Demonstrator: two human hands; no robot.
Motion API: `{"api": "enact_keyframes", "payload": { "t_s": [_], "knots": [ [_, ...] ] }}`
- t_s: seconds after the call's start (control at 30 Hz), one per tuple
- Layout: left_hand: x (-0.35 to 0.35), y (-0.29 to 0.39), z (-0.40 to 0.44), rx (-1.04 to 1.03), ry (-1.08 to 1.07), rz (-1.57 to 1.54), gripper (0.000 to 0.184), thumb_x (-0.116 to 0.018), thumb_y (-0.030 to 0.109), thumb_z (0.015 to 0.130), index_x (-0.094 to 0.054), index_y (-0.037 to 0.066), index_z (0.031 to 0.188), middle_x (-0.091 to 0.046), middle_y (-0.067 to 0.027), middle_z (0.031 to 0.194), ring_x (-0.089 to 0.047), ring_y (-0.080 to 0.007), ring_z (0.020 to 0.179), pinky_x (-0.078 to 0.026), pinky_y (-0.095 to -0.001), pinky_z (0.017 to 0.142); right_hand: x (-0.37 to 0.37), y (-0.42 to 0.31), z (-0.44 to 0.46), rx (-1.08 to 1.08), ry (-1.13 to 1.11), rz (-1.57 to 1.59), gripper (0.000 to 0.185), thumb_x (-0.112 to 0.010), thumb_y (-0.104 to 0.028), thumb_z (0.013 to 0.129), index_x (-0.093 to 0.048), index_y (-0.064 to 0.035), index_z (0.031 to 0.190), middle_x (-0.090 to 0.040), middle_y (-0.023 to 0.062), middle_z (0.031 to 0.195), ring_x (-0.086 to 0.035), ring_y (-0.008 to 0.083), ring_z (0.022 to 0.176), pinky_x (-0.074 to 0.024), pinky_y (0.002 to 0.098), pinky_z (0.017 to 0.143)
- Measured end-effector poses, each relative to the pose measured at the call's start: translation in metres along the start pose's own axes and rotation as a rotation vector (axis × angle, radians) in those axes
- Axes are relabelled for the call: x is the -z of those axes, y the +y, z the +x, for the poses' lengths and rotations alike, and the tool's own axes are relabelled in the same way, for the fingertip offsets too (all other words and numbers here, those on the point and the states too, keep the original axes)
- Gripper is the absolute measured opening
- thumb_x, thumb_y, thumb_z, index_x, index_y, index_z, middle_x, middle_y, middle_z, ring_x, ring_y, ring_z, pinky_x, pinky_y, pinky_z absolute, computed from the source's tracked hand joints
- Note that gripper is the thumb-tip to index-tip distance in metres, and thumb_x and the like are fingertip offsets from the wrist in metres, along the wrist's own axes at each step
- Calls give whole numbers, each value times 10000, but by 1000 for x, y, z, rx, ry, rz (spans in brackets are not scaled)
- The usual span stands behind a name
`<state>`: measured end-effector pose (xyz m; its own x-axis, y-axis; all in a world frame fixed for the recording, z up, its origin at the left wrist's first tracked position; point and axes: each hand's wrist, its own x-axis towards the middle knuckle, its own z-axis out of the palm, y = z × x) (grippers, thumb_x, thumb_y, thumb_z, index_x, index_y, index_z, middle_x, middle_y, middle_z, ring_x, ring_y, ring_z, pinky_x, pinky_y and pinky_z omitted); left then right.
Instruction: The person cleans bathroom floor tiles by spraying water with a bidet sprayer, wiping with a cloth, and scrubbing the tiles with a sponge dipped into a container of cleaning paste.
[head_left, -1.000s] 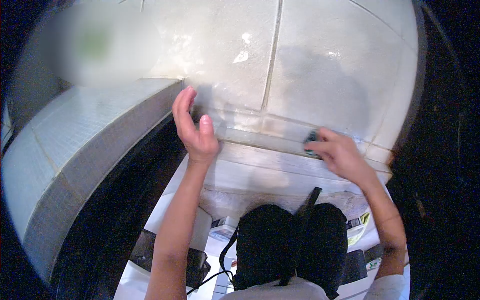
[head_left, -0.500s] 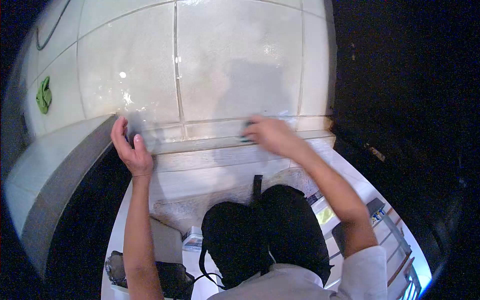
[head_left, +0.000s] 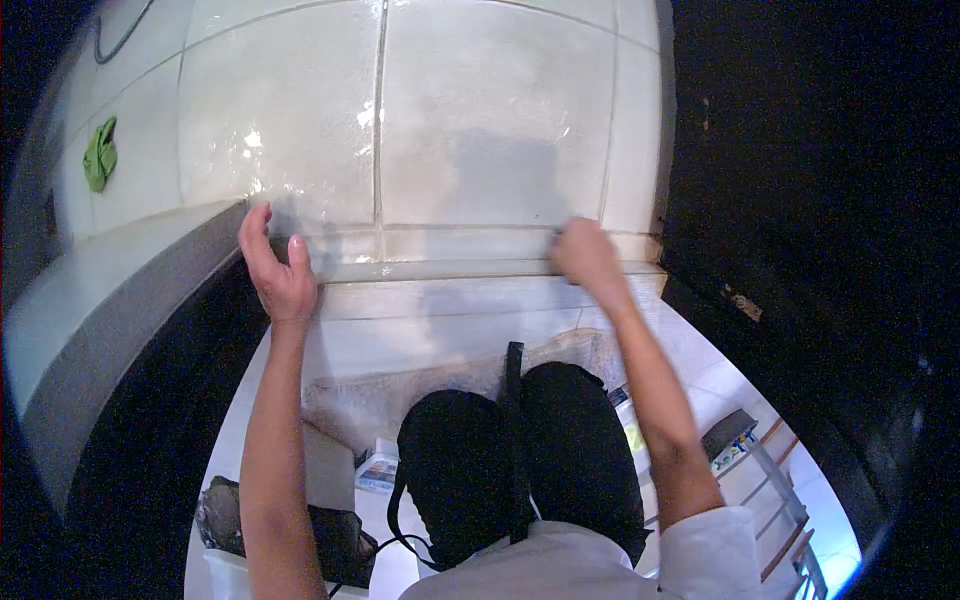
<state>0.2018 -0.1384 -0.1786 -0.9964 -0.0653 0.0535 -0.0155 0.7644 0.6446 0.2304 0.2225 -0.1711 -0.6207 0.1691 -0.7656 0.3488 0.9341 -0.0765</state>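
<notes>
My left hand [head_left: 280,275] is open, its thumb apart from its fingers, at the left end of the tiled ledge [head_left: 455,268], beside the corner of a low grey wall. My right hand [head_left: 590,258] is closed at the ledge's right part. A small dark pad shows only as a dark edge at its fingers; its exact kind is hidden. Beyond the ledge lies a wet, shiny floor of large pale tiles [head_left: 490,90], with my shadow across it.
A green cloth [head_left: 100,155] lies on the tiles at the left. A curved grey low wall [head_left: 150,245] borders that side. Near my black-clad knees stand a white container [head_left: 377,468] and a dark bag [head_left: 335,540]. A metal ladder [head_left: 775,480] is at lower right.
My right hand has moved right along the ledge with the pad, which is now mostly hidden. The left hand stays at the wall corner. The view has shifted slightly.
</notes>
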Motion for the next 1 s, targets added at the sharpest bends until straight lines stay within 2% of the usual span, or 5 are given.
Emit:
{"api": "enact_keyframes", "payload": {
  "t_s": [0.27, 0.4, 0.6, 0.7, 1.0],
  "knots": [
    [-9, -3, 7, 24, -4, 73, 501, -571, 96, 787, -434, -23, 1254, -464, -215, 1220, -470, -364, 1136, -368, -417, 998, 17, -77, 25, 214, 168, 534, 260, -558, -223, 851, -674, -3, 925, -634, 195, 961, -608, 393, 879, -478, 461, 814],
    [-11, 1, 7, -20, 24, 71, 527, -593, 118, 780, -425, -22, 1259, -473, -221, 1205, -463, -380, 1140, -366, -427, 1000, 32, 48, 15, -334, 288, 189, 265, -564, -188, 822, -670, 55, 828, -647, 228, 761, -639, 362, 699, -505, 446, 643],
    [-19, -5, 6, 14, 2, 97, 522, -602, 141, 788, -431, -20, 1255, -463, -224, 1222, -455, -381, 1157, -364, -427, 1004, -54, -148, 36, 55, 228, 153, 283, -570, -97, 791, -587, 51, 1032, -563, 251, 1127, -612, 384, 952, -513, 432, 829],
    [-17, 0, 17, -1, 20, 95, 525, -602, 146, 790, -429, -16, 1258, -458, -224, 1228, -452, -383, 1161, -361, -432, 1006, -7, -196, 56, 329, 199, 560, 264, -577, -143, 793, -651, 61, 944, -643, 227, 940, -649, 338, 837, -521, 415, 763],
    [-11, 13, 12, -19, 62, 51, 524, -593, 161, 785, -424, -21, 1246, -457, -232, 1213, -451, -397, 1141, -367, -445, 995, 40, -9, -8, 715, 222, -58, 322, -641, -98, 682, -725, -196, 977, -549, 123, 1023, -528, 318, 968, -446, 405, 859]
  ]
}}
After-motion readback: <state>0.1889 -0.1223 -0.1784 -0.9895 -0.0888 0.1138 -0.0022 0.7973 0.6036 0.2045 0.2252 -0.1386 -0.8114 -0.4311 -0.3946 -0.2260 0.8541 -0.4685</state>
